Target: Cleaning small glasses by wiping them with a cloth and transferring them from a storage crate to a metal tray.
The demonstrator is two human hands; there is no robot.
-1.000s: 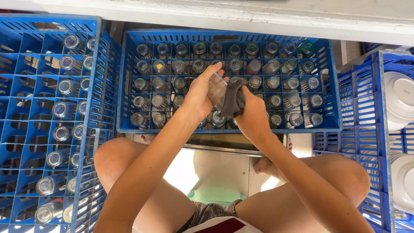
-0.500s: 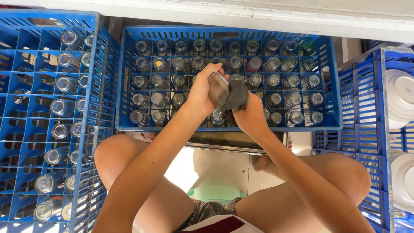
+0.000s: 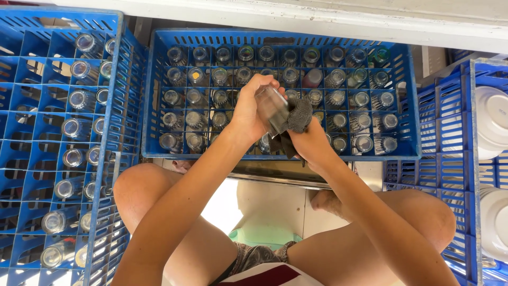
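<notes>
A: Which step does this look like?

B: Wiping, most likely. The left hand (image 3: 248, 111) is wrapped around a clear glass (image 3: 271, 108), held tilted above the middle crate (image 3: 280, 37). The right hand (image 3: 309, 143) is closed on a dark cloth (image 3: 297, 115), pressed against the glass at its right end.

A: So both hands are full?

B: Yes. The left fingers curl over the glass; the right grips the bunched cloth, some of it hanging below the hand.

A: What would the next move call for?

B: As a judgement: turning the glass against the cloth while the left keeps a firm hold, since it is smooth and sits above rows of other glasses (image 3: 338, 98).

A: How does the glass look?

B: Plain, see-through, a tumbler shape, with light glinting on its side. Whether it is wet or marked cannot be told.

A: And around it?

B: A second crate (image 3: 32, 106) at left, partly filled, and white bowls (image 3: 492, 122) at right.
</notes>
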